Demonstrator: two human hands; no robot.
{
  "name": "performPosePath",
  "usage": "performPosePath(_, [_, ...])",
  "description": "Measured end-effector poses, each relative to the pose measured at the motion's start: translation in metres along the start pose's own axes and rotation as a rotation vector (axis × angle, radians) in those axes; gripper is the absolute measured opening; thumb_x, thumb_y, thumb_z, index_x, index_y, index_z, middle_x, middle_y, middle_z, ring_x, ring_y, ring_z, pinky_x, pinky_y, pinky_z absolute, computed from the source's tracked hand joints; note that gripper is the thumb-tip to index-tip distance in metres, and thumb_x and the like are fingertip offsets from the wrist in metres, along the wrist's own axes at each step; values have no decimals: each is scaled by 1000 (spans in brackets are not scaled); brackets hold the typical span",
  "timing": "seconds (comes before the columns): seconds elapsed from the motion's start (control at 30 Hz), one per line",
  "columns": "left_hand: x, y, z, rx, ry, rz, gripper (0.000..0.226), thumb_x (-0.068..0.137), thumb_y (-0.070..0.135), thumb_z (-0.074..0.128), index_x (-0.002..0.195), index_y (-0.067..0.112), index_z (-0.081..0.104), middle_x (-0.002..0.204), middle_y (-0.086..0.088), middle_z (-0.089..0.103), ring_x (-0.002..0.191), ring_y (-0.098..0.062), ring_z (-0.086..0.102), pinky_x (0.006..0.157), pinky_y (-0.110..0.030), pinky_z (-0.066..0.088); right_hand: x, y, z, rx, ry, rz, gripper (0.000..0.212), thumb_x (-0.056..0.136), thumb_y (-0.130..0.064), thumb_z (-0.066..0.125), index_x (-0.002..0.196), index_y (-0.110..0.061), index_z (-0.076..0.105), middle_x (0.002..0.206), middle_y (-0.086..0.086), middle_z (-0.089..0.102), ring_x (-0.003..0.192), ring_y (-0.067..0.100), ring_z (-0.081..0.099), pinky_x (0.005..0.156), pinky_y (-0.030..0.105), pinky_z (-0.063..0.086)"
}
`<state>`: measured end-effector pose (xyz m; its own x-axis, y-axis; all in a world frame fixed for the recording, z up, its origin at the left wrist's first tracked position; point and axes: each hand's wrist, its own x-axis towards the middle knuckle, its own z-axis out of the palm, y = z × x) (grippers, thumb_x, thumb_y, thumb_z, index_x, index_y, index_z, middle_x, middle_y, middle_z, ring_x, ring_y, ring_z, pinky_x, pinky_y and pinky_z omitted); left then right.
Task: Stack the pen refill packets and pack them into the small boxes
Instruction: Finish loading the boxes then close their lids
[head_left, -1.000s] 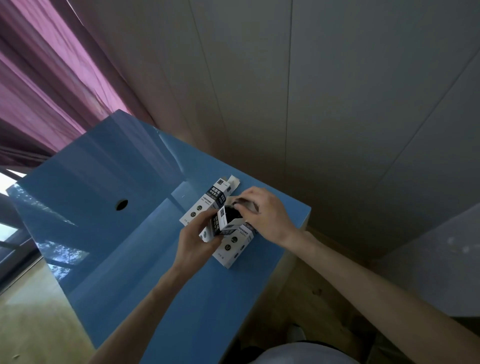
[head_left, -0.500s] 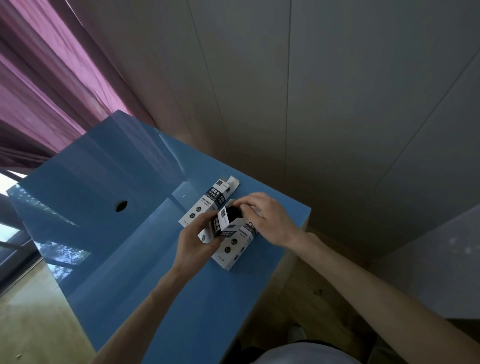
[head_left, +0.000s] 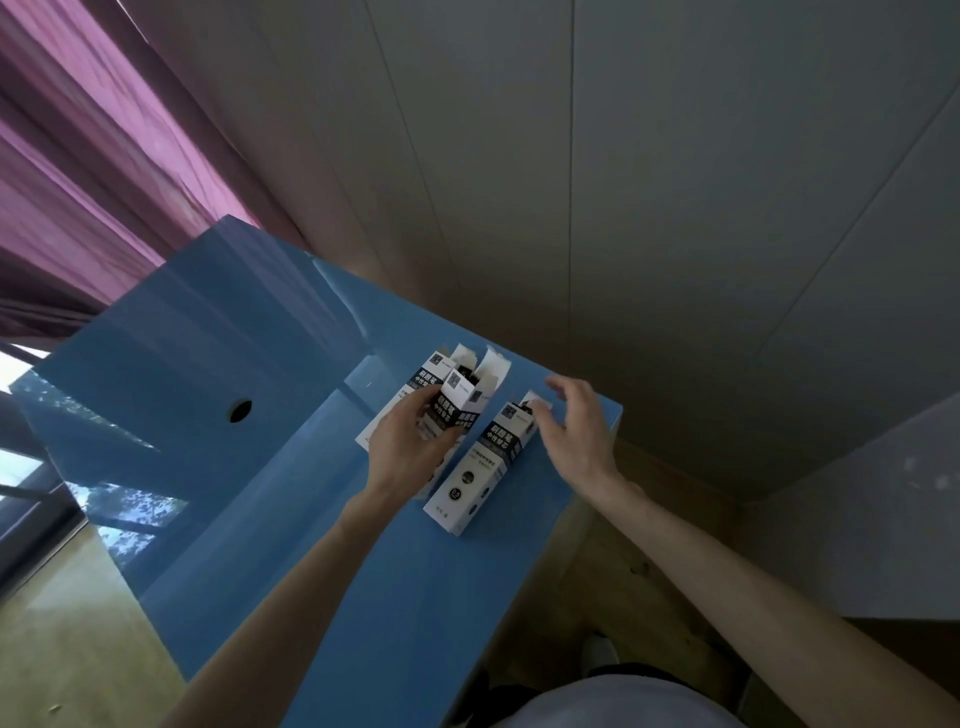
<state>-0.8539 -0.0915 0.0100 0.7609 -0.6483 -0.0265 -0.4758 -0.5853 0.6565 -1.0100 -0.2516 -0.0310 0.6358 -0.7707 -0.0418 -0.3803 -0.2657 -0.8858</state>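
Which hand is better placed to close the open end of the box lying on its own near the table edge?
Probably the right hand: its open fingers hover at the open far end of the lone box. The left hand is occupied, gripping another box.

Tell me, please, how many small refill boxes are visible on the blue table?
3: one box gripped in the left hand, one flat box behind it, one box lying beside the right hand. Others may be hidden.

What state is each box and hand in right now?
Box in the left hand: top flaps open, held off the table.
Box by the right hand: lying on the blue table, top end open.
Box behind: lying flat.
Left hand: gripping its box.
Right hand: open, holding nothing.
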Motion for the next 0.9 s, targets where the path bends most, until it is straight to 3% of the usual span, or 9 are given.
performPosePath(0.2, [14,-2,20,213,-54,21,58,89,48,72,140,29,54,135,6,61,122,-17,59,98,-43,52,-21,23,18,-141,-116,44,64,94,-55,64,143,-17,47,139,0,53,128,16,49,104,30,43])
performPosePath(0.33, [11,-12,26,201,-58,53,56,97,50,61,145,24,50,146,7,50,128,-16,55,102,-40,49,-22,27,28,-267,-85,16,76,90,-66,62,146,-18,45,139,-2,54,128,18,47,108,32,42])
performPosePath(0.5, [-20,-19,24,275,12,213,43,97,36,65,138,24,56,152,8,44,138,-17,45,102,-43,50,-20,27,33,-252,-37,48,72,91,-69,58,144,-20,48,136,-4,55,125,16,47,106,32,43])
performPosePath(0.57, [-38,-17,26,329,-42,279,45,97,32,65,140,24,55,154,6,44,140,-19,43,101,-41,50,-20,27,36,-241,-10,63,70,92,-69,56,142,-21,50,135,-4,56,124,16,48,104,34,44])
performPosePath(0.67, [-57,-19,32,378,-170,307,49,97,34,62,144,27,50,157,12,40,139,-14,41,99,-41,53,-20,22,37,-217,16,108,65,94,-62,58,143,-20,51,135,-1,56,125,20,49,106,38,43])
performPosePath(0.73, [-62,-22,34,367,-188,306,51,97,35,60,146,28,47,159,16,36,140,-12,39,93,-38,55,-20,18,39,-226,33,117,62,96,-60,56,142,-19,52,134,0,57,125,22,48,106,39,42])
performPosePath(0.9, [-67,-25,38,241,-181,275,58,89,34,72,143,28,52,156,15,41,140,-14,43,94,-37,51,-23,14,44,-318,37,128,67,95,-70,49,140,-22,56,132,0,55,124,23,48,100,38,42])
